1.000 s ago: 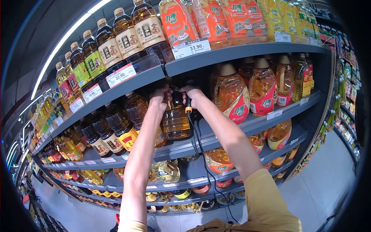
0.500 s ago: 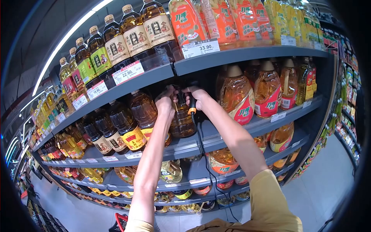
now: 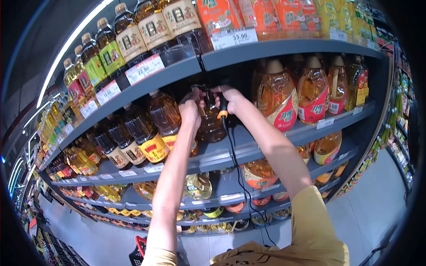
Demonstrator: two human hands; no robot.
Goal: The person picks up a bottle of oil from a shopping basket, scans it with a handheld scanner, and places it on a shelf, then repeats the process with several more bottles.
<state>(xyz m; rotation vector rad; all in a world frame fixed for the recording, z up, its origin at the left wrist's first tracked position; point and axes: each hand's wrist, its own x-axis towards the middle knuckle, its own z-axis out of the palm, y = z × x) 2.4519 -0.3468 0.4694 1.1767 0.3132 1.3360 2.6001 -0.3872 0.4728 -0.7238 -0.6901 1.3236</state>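
Between my two hands stands a dark cooking oil bottle (image 3: pixel 211 128) on the middle shelf, its neck partly covered by fingers. My left hand (image 3: pixel 192 103) is closed at the left side of its neck. Close by on the right, my right hand (image 3: pixel 230 98) is curled around a black handle with an orange end (image 3: pixel 222 111), from which a black cord (image 3: pixel 235 166) hangs down past the lower shelves. The fingertips of both hands are in shadow near the bottle's top. Left of my left hand is a large brown oil bottle (image 3: pixel 164 113) with a yellow label.
Large amber oil bottles (image 3: pixel 277 97) with red labels stand right of my right forearm. Just above my hands runs the upper shelf's edge (image 3: pixel 186 68), with price tags (image 3: pixel 234 39) and bottles over it. Lower shelves hold more oil. A red-and-black basket (image 3: pixel 140 248) is near the floor.
The view has tilted slightly, so the shelves and bottles sit higher in the picture. Both hands stay at the dark bottle's neck, with the corded handle still in my right hand.
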